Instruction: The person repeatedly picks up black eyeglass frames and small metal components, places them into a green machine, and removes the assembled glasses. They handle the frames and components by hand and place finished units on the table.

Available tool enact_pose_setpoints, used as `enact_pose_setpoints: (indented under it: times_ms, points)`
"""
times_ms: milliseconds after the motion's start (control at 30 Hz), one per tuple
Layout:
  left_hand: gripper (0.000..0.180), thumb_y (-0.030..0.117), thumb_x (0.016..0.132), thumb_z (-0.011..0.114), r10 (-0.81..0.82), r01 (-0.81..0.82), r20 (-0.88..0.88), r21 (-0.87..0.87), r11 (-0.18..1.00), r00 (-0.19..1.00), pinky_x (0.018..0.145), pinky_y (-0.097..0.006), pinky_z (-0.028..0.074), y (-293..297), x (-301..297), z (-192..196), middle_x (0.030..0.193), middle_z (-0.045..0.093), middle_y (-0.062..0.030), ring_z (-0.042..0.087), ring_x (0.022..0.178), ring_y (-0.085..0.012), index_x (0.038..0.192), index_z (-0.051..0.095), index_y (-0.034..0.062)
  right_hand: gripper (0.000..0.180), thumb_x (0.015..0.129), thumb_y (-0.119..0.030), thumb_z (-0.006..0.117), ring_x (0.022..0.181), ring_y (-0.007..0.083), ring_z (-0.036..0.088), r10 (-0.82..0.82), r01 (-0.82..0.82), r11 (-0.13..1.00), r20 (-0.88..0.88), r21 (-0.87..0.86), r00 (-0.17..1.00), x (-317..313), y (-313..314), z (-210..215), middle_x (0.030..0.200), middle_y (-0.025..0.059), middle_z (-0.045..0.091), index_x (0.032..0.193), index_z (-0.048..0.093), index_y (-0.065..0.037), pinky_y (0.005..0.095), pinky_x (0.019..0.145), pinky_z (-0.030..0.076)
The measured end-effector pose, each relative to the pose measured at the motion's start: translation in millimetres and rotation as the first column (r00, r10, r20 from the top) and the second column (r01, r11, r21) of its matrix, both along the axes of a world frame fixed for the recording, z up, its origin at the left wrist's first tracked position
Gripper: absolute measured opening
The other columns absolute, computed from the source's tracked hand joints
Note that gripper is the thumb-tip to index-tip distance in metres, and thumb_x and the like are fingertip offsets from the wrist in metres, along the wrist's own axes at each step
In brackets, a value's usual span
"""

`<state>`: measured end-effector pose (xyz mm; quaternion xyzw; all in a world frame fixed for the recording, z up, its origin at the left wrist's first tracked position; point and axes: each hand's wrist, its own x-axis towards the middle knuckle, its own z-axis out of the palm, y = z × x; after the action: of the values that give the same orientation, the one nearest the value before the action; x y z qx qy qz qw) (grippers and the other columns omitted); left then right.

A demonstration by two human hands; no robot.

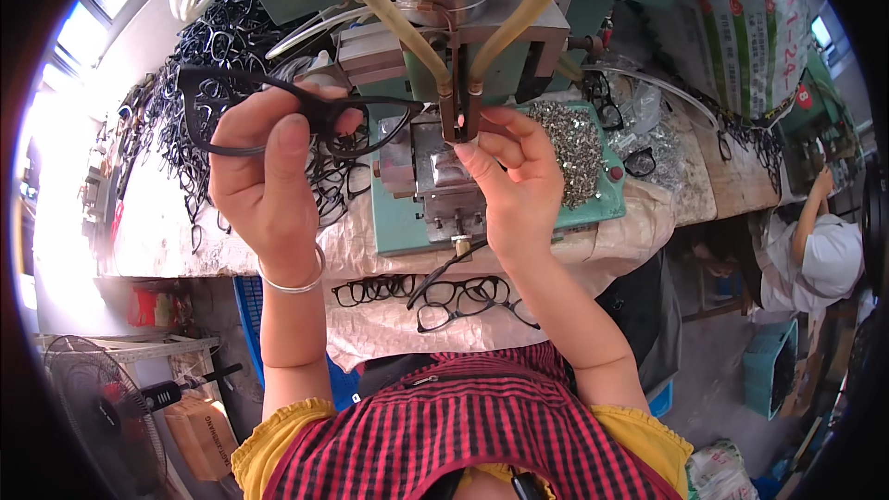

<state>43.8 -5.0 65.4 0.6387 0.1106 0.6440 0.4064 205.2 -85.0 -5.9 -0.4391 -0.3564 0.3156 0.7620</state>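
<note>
My left hand (264, 167) grips a black plastic eyeglass frame (321, 113) between thumb and fingers. One end of the frame reaches toward the metal jaws (448, 116) of a bench machine, which has two yellowish hoses (514, 23) coming down to it. At those jaws my right hand (520, 176) has thumb and fingertips pinched together; what they hold, if anything, is too small to name. A heap of tiny shiny metal parts (574, 148) lies right of that hand on the machine's green base (394, 227).
Many black frames (231, 42) are piled on the bench to the left. Several more glasses frames (444, 294) rest on brownish sheeting before me. A large white sack (741, 37) stands at the back right. Another person (829, 259) sits farther right; a fan (102, 417) is lower left.
</note>
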Motion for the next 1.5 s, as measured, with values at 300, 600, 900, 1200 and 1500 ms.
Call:
enact_pose_setpoints:
  times_ms: [300,600,900,1200,1500]
  points:
    - [0.029,0.012,0.072,0.072,0.247,0.161,-0.458,0.684,0.711,0.854,0.075,-0.038,0.054,-24,1,-30,0.100,0.072,-0.0031,0.056,0.070,-0.0201,0.101,0.073,0.0108,0.032,0.077,-0.009,0.074,0.114,0.0363,0.058,-0.112,0.504,0.859,0.926,-0.093,0.361,86,-24,-33,0.111,0.0153,0.066,0.109,0.068,-0.007,0.0443,0.099,0.046]
    - [0.025,0.007,0.070,0.078,0.122,0.322,-0.662,0.507,0.799,0.740,0.086,-0.044,0.055,-27,0,-31,0.101,0.071,-0.0043,0.059,0.075,-0.0229,0.095,0.075,0.0093,0.013,0.075,-0.011,0.076,0.124,0.0403,0.052,-0.237,0.589,0.805,0.948,0.070,0.211,118,-35,-79,0.121,0.0194,0.061,0.086,0.071,-0.007,0.0482,0.101,0.044]
    - [0.033,-0.003,0.076,0.070,-0.118,0.145,-0.655,-0.012,0.989,0.746,0.087,-0.034,0.053,-36,-16,-3,0.101,0.070,-0.0080,0.067,0.090,-0.0211,0.108,0.070,0.0020,0.007,0.073,-0.005,0.069,0.130,0.0419,0.051,-0.191,0.093,0.981,0.942,0.172,0.278,65,-60,20,0.121,0.0117,0.068,0.077,0.064,-0.008,0.0526,0.109,0.036]
    - [0.008,0.010,0.089,0.066,-0.818,0.523,0.257,-0.850,0.063,0.515,0.047,-0.016,0.040,-43,18,18,0.077,0.060,0.0027,0.055,0.058,-0.0025,0.087,0.059,0.0064,0.007,0.082,-0.012,0.068,0.122,0.0393,0.059,-0.025,-0.157,0.986,0.982,0.055,0.189,21,-91,79,0.096,0.0061,0.073,0.077,0.063,-0.010,0.0560,0.110,0.038]
    - [0.012,0.013,0.094,0.062,0.344,-0.402,-0.232,-0.284,0.871,0.910,0.064,-0.023,0.044,14,-82,-11,0.083,0.065,-0.0038,0.058,0.067,-0.0107,0.091,0.067,0.0031,0.008,0.090,0.004,0.062,0.085,0.0121,0.059,-0.273,0.352,0.931,0.457,-0.096,0.846,89,-52,-8,0.094,0.0053,0.065,0.097,0.061,0.000,0.0263,0.079,0.047]
